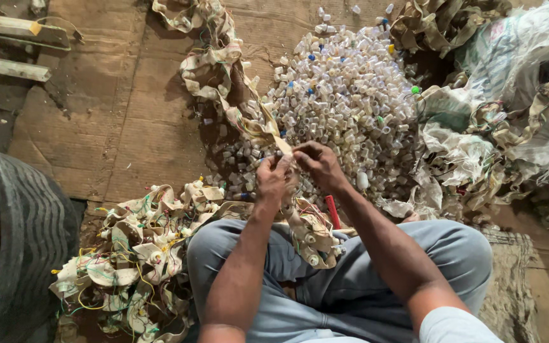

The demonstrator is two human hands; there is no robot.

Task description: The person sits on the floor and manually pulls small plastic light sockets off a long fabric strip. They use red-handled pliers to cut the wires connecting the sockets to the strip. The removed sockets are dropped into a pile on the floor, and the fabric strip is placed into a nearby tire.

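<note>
My left hand [272, 180] and my right hand [318, 163] meet over my lap, both pinching a long beige strip [214, 67] with small pale sockets and thin coloured wires along it. The strip runs from my fingers up and away across the floor, and its near end hangs down over my grey trousers [351, 279]. Just beyond my hands lies a big heap of small pale plastic caps [344, 95], a few of them blue, green or yellow.
A tangled pile of strip pieces with yellow and green wires [131, 260] lies at my left knee. A dark ribbed tub [17, 248] stands at the left edge. Torn whitish sacks [509, 108] are heaped at the right. Wooden floorboards [90, 121] and planks [14, 32] lie at upper left.
</note>
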